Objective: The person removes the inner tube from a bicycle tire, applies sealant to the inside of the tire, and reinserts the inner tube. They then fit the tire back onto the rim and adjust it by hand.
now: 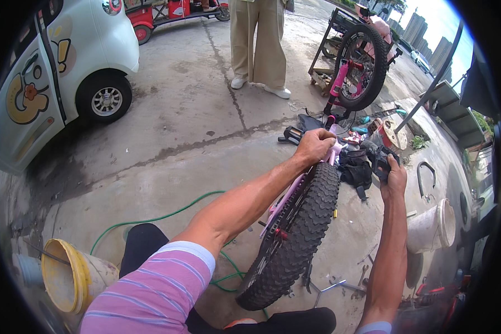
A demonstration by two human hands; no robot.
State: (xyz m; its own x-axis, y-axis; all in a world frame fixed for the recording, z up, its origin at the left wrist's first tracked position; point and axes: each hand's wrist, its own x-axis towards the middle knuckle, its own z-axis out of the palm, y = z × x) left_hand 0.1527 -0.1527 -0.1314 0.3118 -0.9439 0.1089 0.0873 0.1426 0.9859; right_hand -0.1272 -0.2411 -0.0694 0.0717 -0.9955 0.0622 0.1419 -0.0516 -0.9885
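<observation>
A bicycle with a fat, knobby black tyre (pixel 312 222) stands before me, its pink frame (pixel 335 151) running away from me past the tyre. My left hand (pixel 316 146) reaches over the wheel, its fingers bent and closed on the pink frame. A black pedal (pixel 291 135) sticks out to the left of that hand. Right of the frame, my right hand (pixel 394 177) is closed round a black, blocky part (pixel 377 160), which looks like the other pedal. My fingers partly cover it, so its exact kind is unclear.
Ahead stands a person in beige trousers (pixel 259 44). A wheel with a pink fork (pixel 363 67) rises at far right. Tools (pixel 331 286) lie near my knees, with a white bucket (pixel 431 225) at right. A green hose (pixel 150 220) and yellow-rimmed bucket (pixel 80 278) are left.
</observation>
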